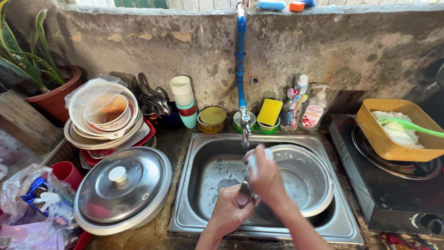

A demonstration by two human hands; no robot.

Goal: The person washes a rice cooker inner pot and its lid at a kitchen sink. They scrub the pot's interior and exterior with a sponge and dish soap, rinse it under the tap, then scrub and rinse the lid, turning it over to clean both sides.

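Step in hand: I am scrubbing a small metal utensil over the sink; it looks like mid-wash, with suds on the sink floor.
Left hand: my left hand is closed around the lower end of the utensil, holding it steady above the middle of the sink.
Right hand: my right hand is curled narrow over a pale sponge or cloth, pressed against the utensil's upper part; motion blur hides what kind of utensil it is.
Where it sits: the utensil is between both hands, just below the tap, touching nothing else.
Next move, as I judge it: a rinse needs the piece brought under the tap's spout, with a firm grip since it is soapy.
In the sink: a big steel bowl fills the right half.
Left of the sink: a large steel lid on a pot, stacked plates behind it, then spoons and stacked cups.
Behind the sink: a yellow sponge, small tubs, a soap pump bottle along the rough concrete wall.
Right of the sink: a stove bearing a yellow tub of rice.
Far left of the sink: a potted plant.
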